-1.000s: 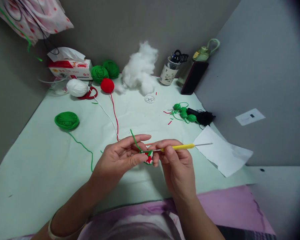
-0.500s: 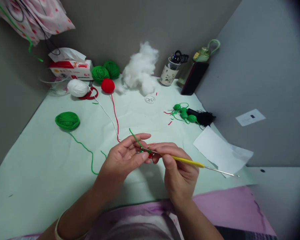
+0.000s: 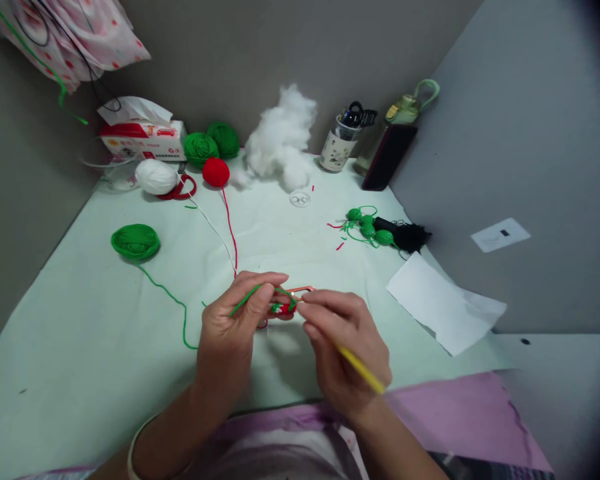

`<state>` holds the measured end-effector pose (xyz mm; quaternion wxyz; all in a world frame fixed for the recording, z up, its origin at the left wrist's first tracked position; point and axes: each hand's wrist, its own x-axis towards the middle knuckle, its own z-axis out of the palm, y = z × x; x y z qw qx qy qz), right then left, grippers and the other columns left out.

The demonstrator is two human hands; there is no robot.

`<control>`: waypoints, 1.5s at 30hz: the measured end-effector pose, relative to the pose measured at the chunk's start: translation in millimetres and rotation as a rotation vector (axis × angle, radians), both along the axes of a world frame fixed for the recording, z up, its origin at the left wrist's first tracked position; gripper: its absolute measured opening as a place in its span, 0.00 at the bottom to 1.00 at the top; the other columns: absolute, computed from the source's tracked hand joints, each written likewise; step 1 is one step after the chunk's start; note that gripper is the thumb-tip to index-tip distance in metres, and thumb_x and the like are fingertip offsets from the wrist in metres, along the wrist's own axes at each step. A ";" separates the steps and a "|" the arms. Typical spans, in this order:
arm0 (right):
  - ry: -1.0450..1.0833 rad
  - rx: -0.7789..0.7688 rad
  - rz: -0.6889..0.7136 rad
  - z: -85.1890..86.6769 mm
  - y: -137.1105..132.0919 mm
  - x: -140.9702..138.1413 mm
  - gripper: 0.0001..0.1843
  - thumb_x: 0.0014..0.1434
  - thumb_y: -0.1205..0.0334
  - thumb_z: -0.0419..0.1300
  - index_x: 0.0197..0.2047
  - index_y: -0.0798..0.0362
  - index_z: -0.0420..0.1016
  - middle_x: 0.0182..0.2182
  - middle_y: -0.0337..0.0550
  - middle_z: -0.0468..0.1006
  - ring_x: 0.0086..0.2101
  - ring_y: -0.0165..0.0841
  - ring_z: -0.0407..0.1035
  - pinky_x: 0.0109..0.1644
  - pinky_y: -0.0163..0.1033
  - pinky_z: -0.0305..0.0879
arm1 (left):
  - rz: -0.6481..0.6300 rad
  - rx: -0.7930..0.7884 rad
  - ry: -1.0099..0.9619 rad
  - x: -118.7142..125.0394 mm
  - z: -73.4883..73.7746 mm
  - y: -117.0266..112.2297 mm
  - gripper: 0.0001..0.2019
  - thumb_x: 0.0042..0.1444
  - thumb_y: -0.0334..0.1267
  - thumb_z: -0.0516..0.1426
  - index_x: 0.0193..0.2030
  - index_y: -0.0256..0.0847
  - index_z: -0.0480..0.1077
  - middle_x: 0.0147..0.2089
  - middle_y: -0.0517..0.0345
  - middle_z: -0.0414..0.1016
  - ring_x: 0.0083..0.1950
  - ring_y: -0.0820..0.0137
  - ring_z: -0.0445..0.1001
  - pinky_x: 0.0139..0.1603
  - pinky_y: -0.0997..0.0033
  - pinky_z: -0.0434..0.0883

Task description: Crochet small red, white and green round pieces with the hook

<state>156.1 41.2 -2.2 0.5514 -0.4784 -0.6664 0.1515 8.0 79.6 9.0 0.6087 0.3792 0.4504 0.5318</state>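
Observation:
My left hand [image 3: 237, 313] is closed, pinching a small red, green and white crochet piece [image 3: 284, 309] at its fingertips. Under the left thumb a green yarn strand [image 3: 244, 300] is pressed, running to the piece. My right hand [image 3: 353, 333] grips a crochet hook by its yellow handle [image 3: 361, 370], which slants down toward me. The hook's tip is at the piece, though the right fingers largely hide it. Just behind the fingertips an orange-edged object [image 3: 305, 289] shows in part; its kind is unclear.
A green yarn ball [image 3: 135, 242] lies left, and a red yarn ball [image 3: 215, 172] and white yarn ball [image 3: 156, 177] farther back beside red-handled scissors [image 3: 186, 187]. White stuffing [image 3: 283, 137] is at the back. Rightward are green crocheted balls [image 3: 369, 230] and paper [image 3: 445, 303].
The hook's handle has swung from pointing right to pointing down toward me. The green strand's free end has dropped left under my left thumb. More of the crochet piece shows.

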 end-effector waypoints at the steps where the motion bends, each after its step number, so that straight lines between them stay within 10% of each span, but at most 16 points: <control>1: -0.106 0.037 -0.040 -3.0 -1.5 0.0 0.30 0.65 0.71 0.66 0.64 0.30 0.77 0.46 0.42 0.84 0.44 0.39 0.80 0.48 0.46 0.79 | 0.023 -0.026 -0.027 1.5 0.7 -0.4 0.06 0.65 0.44 0.66 0.41 0.48 0.85 0.41 0.61 0.81 0.36 0.76 0.81 0.34 0.82 0.75; 9: -0.119 0.286 -0.079 -14.0 6.0 -3.0 0.26 0.67 0.73 0.64 0.62 0.36 0.79 0.43 0.42 0.83 0.42 0.36 0.80 0.41 0.41 0.80 | -0.109 -0.349 -0.460 13.9 6.9 2.8 0.12 0.49 0.44 0.76 0.36 0.40 0.85 0.31 0.60 0.81 0.32 0.75 0.79 0.32 0.82 0.77; 17: 0.311 -0.001 0.161 -0.6 11.0 9.4 0.16 0.69 0.69 0.63 0.54 0.41 0.85 0.43 0.42 0.87 0.42 0.36 0.81 0.45 0.44 0.80 | -0.105 -0.338 -0.419 1.2 4.8 15.3 0.16 0.43 0.42 0.78 0.36 0.36 0.86 0.28 0.60 0.80 0.28 0.75 0.77 0.27 0.81 0.77; 35: 0.919 -0.493 0.339 13.2 18.8 18.7 0.07 0.65 0.58 0.69 0.36 0.50 0.87 0.26 0.38 0.80 0.22 0.26 0.71 0.24 0.30 0.70 | -0.223 -0.061 -0.089 -5.3 -3.3 7.3 0.06 0.65 0.42 0.66 0.40 0.49 0.87 0.34 0.61 0.85 0.36 0.75 0.82 0.39 0.82 0.79; 45: 0.379 -0.151 0.113 -0.7 6.6 4.3 0.12 0.69 0.67 0.64 0.49 0.42 0.87 0.43 0.43 0.87 0.46 0.37 0.78 0.44 0.42 0.76 | -0.103 -0.162 -0.204 13.4 -15.4 -11.0 0.07 0.62 0.44 0.68 0.38 0.44 0.85 0.40 0.56 0.87 0.38 0.70 0.83 0.37 0.78 0.80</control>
